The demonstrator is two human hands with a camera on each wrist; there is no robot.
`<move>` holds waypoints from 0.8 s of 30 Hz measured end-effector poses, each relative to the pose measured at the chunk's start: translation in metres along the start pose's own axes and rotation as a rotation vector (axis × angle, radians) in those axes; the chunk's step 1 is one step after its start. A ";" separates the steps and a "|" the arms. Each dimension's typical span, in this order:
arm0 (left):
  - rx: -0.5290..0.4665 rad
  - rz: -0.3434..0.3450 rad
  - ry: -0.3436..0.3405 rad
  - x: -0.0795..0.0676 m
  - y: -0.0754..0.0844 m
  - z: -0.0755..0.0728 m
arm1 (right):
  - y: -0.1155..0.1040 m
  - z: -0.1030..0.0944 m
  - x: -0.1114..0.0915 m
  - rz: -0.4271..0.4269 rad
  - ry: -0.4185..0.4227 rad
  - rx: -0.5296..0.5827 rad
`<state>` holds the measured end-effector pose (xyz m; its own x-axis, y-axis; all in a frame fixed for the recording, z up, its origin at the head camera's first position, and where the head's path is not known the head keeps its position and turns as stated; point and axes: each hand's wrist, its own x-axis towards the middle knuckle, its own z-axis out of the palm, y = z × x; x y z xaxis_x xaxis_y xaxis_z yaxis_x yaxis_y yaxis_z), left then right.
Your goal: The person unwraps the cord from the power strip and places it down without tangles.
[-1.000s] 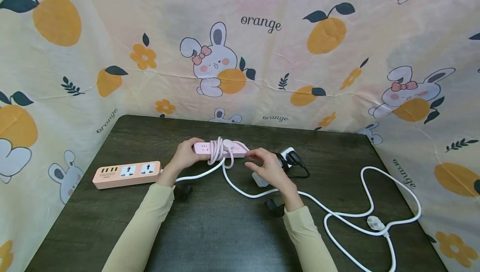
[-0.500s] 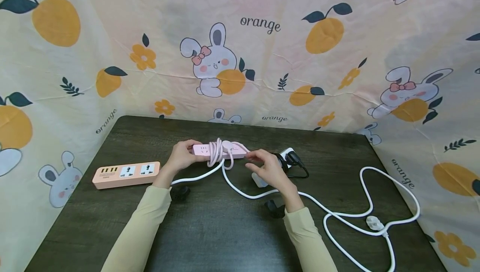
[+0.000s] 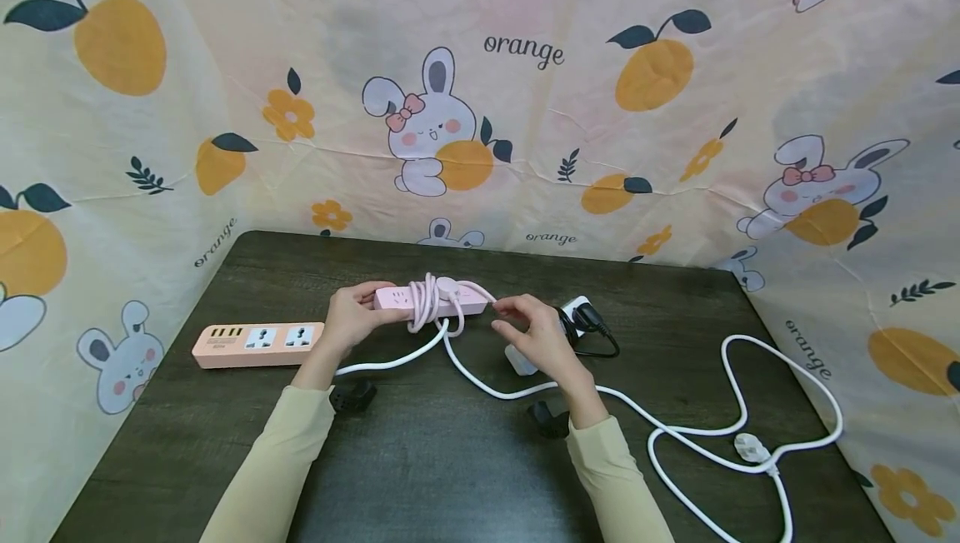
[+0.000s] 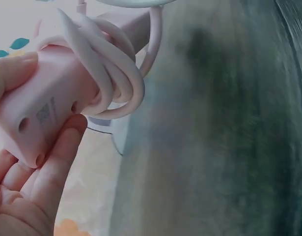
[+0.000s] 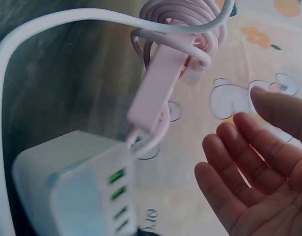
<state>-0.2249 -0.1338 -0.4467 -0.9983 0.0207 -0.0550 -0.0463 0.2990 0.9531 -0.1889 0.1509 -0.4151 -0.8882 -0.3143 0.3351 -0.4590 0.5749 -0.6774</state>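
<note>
Near the back of the table, a pink power strip has its pink cord wound round it. My left hand grips the strip's left end, thumb on one side and fingers on the other; the left wrist view shows the strip's underside with screw holes. At the strip's right end my right hand hovers with fingers loosely bent. In the right wrist view that hand holds nothing and stands apart from the strip. A white cable passes in front of the strip.
A peach power strip lies at the left. Behind my right hand is a white power block with a black cord. Black plugs lie by both wrists. The white cable loops right, with a white plug.
My left hand has shifted slightly left, drawing the pink power strip a little left with it. The peach power strip has shifted slightly. My right hand has hardly moved.
</note>
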 end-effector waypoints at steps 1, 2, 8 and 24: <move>-0.023 0.015 0.004 -0.002 0.002 -0.001 | -0.003 -0.001 0.000 0.000 0.014 -0.002; -0.041 0.034 0.007 -0.003 0.005 -0.001 | -0.006 -0.002 0.000 0.000 0.030 0.000; -0.078 0.117 0.016 -0.012 0.021 -0.005 | -0.025 -0.012 0.000 -0.012 0.128 0.027; -0.159 0.183 0.054 -0.039 0.058 -0.003 | -0.061 -0.035 0.003 -0.118 0.201 0.000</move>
<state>-0.1884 -0.1197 -0.3883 -0.9909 0.0086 0.1343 0.1341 0.1407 0.9809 -0.1643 0.1409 -0.3498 -0.8148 -0.2222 0.5355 -0.5596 0.5430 -0.6261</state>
